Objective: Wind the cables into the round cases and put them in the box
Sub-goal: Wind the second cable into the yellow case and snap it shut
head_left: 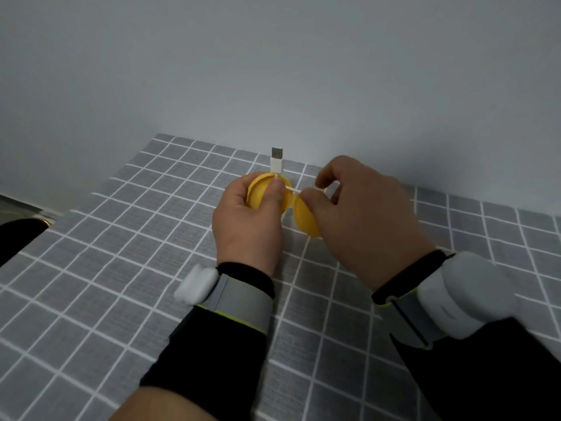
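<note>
We hold the yellow case open above the table, with its two halves splayed. Our left hand grips the left half, fingers curled behind it and thumb pressing the white cable against the case's top rim. The USB plug sticks straight up just above the case. Our right hand sits to the right of the case, partly over the right half, and its fingers pinch the cable close to the thumb. The rest of the cable is hidden behind the right hand, so we cannot tell how much is left to wind. The box is not in view.

Risks, as we judge them:
- If the thumb eases off, the plug end slides and the first turn is lost.
- Pulling too hard with the right hand likely drags the plug down into the case or kinks the cable at the rim.
- Loose turns probably bulge, so the halves won't close, or they pinch the cable when shut.
- The left hand has only one half, so the case could twist or drop to the table.
</note>
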A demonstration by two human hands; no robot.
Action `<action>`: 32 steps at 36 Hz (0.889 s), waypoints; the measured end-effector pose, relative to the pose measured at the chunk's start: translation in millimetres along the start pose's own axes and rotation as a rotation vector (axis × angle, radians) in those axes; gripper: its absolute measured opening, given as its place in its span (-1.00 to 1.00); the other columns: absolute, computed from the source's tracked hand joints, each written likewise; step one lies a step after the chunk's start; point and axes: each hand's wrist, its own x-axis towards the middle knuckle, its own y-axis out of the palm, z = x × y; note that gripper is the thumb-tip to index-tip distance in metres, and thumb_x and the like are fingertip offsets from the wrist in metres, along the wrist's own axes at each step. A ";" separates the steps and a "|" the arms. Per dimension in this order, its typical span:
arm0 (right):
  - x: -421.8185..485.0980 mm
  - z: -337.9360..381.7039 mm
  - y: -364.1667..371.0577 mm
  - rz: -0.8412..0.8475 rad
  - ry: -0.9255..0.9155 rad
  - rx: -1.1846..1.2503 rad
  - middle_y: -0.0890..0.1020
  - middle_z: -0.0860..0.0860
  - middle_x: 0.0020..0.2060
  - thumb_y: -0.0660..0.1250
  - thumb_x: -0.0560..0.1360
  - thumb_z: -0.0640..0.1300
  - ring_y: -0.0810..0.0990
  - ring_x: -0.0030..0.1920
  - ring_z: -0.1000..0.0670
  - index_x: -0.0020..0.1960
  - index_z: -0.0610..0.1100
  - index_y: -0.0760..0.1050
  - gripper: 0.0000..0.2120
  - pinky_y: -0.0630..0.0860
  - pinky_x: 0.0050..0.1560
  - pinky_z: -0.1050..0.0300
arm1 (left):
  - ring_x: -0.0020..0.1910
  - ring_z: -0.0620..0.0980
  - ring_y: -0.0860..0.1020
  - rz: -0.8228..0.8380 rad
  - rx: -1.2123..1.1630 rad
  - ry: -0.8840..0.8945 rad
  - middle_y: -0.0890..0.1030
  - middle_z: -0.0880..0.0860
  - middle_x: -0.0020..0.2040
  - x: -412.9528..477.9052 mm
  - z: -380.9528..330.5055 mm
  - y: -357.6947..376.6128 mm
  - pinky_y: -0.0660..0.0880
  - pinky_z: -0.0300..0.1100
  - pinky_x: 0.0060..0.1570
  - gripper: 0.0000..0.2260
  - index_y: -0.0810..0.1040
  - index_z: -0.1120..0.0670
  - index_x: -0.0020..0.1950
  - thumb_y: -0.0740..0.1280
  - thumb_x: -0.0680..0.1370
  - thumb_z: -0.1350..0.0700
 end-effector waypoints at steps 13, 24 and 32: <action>-3.3 -4.4 29.7 0.097 0.179 0.105 0.61 0.02 -0.36 0.32 0.48 0.20 0.60 -0.23 -0.05 -0.26 -0.07 0.40 -0.64 0.50 -0.16 0.03 | -0.15 0.00 0.64 0.009 -0.338 -0.236 0.69 0.07 -0.14 5.2 5.1 1.5 0.63 0.08 0.06 -0.75 0.67 0.09 0.02 0.46 0.45 -0.04; -5.7 8.3 36.2 0.274 0.367 0.556 0.73 0.06 -0.34 0.36 0.54 0.07 0.48 -0.51 0.25 -0.27 0.02 0.60 -0.76 0.44 -0.26 0.23 | -0.14 0.11 0.59 0.056 -0.472 -0.170 0.61 0.21 -0.08 5.0 -1.2 -1.8 0.58 0.00 -0.06 -0.53 0.51 0.36 0.20 0.43 0.48 0.02; -15.9 5.2 -4.6 0.145 0.400 0.621 0.74 0.02 -0.11 0.41 0.51 -0.01 0.43 -0.47 0.10 -0.32 -0.05 0.60 -0.75 0.47 -0.25 0.06 | -0.14 0.07 0.66 0.186 -0.399 -0.129 0.67 0.14 -0.11 -17.2 -30.7 6.3 0.61 -0.03 -0.12 -0.81 0.56 0.15 0.04 0.44 0.52 0.07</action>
